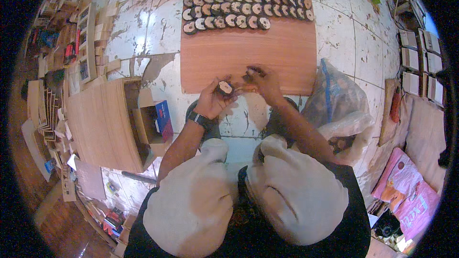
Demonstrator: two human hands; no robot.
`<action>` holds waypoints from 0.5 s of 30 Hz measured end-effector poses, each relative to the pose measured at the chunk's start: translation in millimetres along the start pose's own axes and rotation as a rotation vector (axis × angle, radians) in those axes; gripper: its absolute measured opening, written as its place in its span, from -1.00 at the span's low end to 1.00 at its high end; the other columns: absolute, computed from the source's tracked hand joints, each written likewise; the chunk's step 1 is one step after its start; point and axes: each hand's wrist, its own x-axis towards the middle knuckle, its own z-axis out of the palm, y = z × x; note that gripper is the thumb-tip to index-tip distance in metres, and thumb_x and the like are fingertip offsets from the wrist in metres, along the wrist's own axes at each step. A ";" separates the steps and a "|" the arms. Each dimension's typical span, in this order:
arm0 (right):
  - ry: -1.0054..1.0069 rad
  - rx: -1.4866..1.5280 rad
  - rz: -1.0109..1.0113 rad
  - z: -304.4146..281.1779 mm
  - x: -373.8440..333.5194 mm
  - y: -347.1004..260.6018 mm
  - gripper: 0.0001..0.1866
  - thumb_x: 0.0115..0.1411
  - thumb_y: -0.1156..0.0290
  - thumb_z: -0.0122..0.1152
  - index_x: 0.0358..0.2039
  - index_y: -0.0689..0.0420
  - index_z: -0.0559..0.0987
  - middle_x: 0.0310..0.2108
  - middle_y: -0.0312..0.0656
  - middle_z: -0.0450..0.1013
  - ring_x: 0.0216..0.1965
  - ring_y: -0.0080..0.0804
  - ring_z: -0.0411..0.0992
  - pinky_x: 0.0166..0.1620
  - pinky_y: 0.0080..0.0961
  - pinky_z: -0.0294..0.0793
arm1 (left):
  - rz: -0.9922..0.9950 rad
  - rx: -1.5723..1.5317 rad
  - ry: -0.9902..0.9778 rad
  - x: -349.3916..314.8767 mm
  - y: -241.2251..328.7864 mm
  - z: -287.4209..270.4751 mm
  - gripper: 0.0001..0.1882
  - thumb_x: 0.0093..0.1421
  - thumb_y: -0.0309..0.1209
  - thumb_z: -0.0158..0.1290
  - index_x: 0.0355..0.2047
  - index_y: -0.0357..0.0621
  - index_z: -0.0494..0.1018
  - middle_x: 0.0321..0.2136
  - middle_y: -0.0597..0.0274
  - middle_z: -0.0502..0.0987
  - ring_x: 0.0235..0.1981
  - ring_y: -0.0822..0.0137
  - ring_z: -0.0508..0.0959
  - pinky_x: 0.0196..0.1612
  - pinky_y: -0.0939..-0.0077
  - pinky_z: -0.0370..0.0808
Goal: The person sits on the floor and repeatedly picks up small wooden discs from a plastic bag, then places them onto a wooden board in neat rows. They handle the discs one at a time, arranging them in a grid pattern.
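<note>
My left hand (213, 101), with a watch on its wrist, is closed around a small round piece (224, 87) with a pale face and a dark rim, like a slice of branch. To the right, my right hand (266, 82) is held above the board's near edge. Its fingers are curled together at something dark that I cannot make out. Both hands are apart. Several rows of similar pale, dark-rimmed round pieces (246, 8) cover the far part of the brown wooden board (248, 48); the nearest row stops short of the right side.
A translucent sack (339, 95) with brownish pieces in it lies right of the board. A large wood-coloured box (103, 124) and a small open carton (146, 119) stand to the left. A pink packet (406, 191) is at the lower right. Tiled floor (334, 38) surrounds the board.
</note>
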 end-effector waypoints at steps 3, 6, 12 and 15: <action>-0.007 -0.181 -0.217 27.4 -19.8 -10.8 -0.79 0.15 0.40 0.15 -0.22 0.18 0.58 -0.32 -0.10 0.54 -0.30 -0.30 0.53 -0.22 -0.43 0.52 | 0.017 0.009 -0.045 -1.9 0.5 2.0 -0.52 0.33 -0.16 -0.22 0.15 -0.18 0.23 -0.04 0.12 0.44 -0.04 0.12 0.47 0.06 0.14 0.42; -0.038 -0.228 -0.233 43.3 -30.1 -23.9 -0.81 0.13 0.37 0.15 -0.25 0.11 0.59 -0.25 -0.12 0.54 -0.18 -0.16 0.49 -0.05 -0.27 0.41 | 0.019 -0.019 -0.130 -2.8 2.2 1.7 -0.53 0.33 -0.17 -0.21 0.16 -0.15 0.23 0.00 0.14 0.42 -0.02 0.16 0.45 0.04 0.15 0.42; -0.043 -0.392 -0.433 50.0 -34.7 -24.6 -0.84 0.10 0.35 0.17 -0.30 0.07 0.59 -0.21 -0.21 0.54 -0.13 -0.20 0.45 0.07 -0.08 0.19 | 0.038 -0.038 -0.143 0.0 -2.8 -5.4 -0.54 0.32 -0.20 -0.15 0.14 -0.16 0.24 -0.03 0.19 0.42 -0.03 0.24 0.44 0.04 0.20 0.43; -0.086 -0.502 -0.454 45.6 -32.1 -16.1 -0.81 0.09 0.33 0.19 -0.28 0.08 0.57 -0.18 -0.20 0.53 -0.09 -0.20 0.43 0.03 -0.14 0.25 | 0.076 -0.033 -0.112 1.7 -6.5 -9.9 -0.55 0.31 -0.18 -0.13 0.13 -0.14 0.26 -0.06 0.22 0.43 -0.04 0.26 0.44 0.03 0.24 0.43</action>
